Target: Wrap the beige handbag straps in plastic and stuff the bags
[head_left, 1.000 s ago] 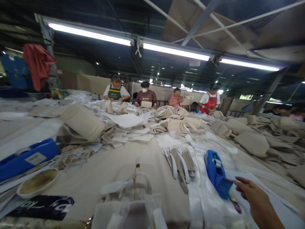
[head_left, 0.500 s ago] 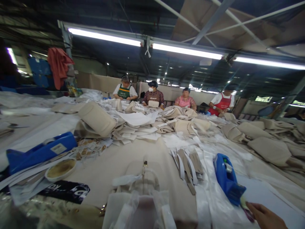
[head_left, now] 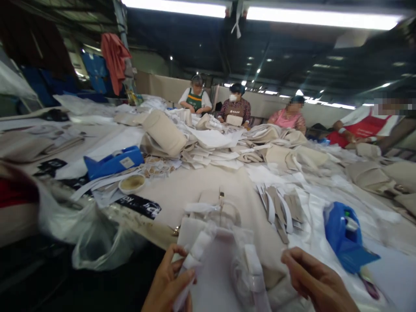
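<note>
Left hand (head_left: 172,281) pinched a narrow, white-wrapped strap (head_left: 199,247) on a pale, plastic-covered bag (head_left: 214,273).
Lying between both hands, the strap slanted forward; the right hand (head_left: 313,275), farther off, had narrowed fingers, contents unclear.

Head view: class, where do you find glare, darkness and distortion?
Head view, top: long white tube lights glare, overexposed; head view, lower left: near black, little detail; head view, right edge: the red-aproned worker appears stretched and slanted.
</note>
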The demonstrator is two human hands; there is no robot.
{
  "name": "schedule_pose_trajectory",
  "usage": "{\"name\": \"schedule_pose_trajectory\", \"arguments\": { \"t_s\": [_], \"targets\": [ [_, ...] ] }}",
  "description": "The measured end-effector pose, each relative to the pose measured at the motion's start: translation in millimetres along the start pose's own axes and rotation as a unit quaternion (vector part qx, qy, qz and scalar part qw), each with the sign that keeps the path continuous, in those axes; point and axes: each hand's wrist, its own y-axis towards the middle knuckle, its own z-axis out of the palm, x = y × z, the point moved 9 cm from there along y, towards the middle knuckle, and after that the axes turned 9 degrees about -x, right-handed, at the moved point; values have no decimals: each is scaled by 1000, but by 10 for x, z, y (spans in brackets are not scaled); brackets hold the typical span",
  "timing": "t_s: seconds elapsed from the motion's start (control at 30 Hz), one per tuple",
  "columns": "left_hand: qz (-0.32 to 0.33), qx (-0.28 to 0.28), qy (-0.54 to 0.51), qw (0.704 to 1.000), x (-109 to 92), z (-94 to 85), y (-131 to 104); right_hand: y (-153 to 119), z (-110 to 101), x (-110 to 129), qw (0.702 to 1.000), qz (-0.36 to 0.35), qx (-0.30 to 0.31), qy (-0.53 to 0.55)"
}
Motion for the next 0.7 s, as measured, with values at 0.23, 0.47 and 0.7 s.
{"name": "schedule_pose_trajectory", "arguments": {
  "t_s": [0.23, 0.47, 0.7],
  "targets": [
    [36, 1, 4, 999, -137, 94, -118, -621, 1573, 475, 959, -16, 284, 4],
    [71, -47, 77, 993, -173, 41, -162, -620, 1878, 326, 956, -39, 286, -59],
    [89, -65, 109, 988, -197, 2, -189, -557, 1857, 261, 952, -40, 281, -111]
  ]
}}
